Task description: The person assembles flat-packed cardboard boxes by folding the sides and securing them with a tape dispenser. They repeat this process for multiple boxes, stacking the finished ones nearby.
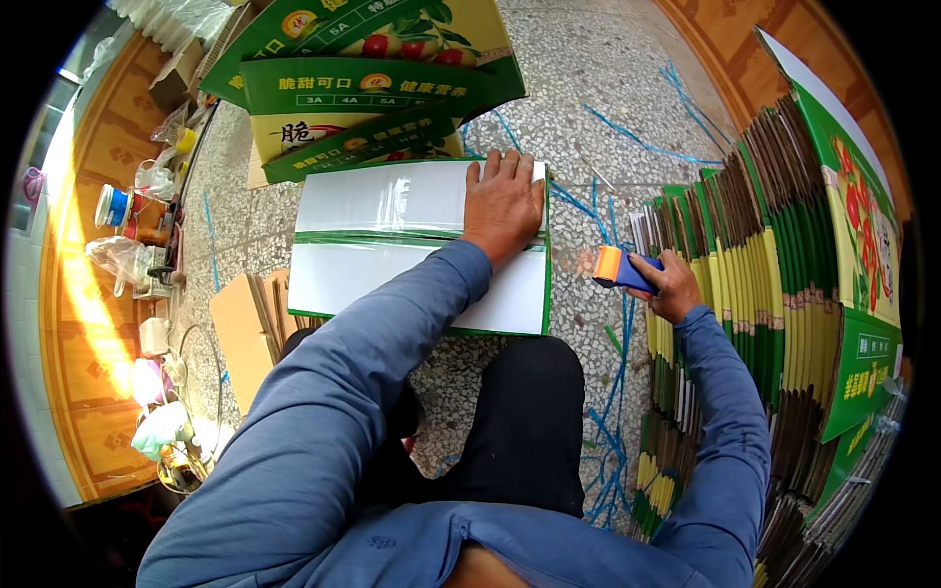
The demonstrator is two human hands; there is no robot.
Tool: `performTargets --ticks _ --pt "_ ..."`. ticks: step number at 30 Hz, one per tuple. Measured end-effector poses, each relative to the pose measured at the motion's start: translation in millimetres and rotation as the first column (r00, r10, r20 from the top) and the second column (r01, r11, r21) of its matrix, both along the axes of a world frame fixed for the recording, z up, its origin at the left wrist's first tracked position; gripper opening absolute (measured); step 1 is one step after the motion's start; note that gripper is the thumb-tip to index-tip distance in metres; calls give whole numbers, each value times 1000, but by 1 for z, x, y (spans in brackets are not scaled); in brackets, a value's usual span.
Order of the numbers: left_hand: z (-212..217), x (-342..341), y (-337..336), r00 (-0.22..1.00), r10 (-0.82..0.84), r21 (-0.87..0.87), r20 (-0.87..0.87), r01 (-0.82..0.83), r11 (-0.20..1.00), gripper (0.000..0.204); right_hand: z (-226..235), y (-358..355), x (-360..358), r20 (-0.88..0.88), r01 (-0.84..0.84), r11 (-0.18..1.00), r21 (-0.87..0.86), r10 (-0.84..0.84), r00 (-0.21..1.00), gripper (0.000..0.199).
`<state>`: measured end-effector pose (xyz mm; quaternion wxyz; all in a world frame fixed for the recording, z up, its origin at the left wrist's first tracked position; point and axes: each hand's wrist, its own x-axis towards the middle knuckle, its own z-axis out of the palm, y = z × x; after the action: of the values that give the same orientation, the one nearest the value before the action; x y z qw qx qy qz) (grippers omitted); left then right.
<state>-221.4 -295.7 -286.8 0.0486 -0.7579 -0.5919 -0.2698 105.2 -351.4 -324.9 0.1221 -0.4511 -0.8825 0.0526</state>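
In front of my knees rests a carton with its white flaps folded inward and green edges showing. Clear tape lies along the seam where the flaps meet. My left hand presses flat on the right part of the far flap, fingers stretched forward and holding nothing. Off the carton's right side, my right hand is wrapped round a blue and orange tape dispenser, held apart from the carton. The tape roll itself is hard to make out.
Green and yellow printed cartons are piled beyond the carton. Tall stacks of flattened cartons stand at the right. Blue strapping litters the speckled floor. Brown cardboard sheets lean at the left, near bags and a tub.
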Motion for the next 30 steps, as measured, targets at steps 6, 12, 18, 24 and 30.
performTargets --ticks 6,12,18,24,30 --pt "0 -2 0 1000 11 -45 -20 -12 999 38 5 3 12 -8 10 999 32 -10 1000 64" --pt "3 -1 -1 999 -5 -42 40 6 999 38 2 -9 29 91 -12 997 80 4 996 65" --pt "-2 -5 1 1000 18 -23 13 -17 1000 38 4 16 -38 266 -74 997 -39 81 961 47" --pt "2 -3 2 999 -2 -81 37 5 997 39 -97 44 -144 286 8 978 -207 53 957 28" --pt "-4 -9 3 993 0 -76 115 9 997 42 -174 -24 -106 155 548 764 -342 -529 834 45"
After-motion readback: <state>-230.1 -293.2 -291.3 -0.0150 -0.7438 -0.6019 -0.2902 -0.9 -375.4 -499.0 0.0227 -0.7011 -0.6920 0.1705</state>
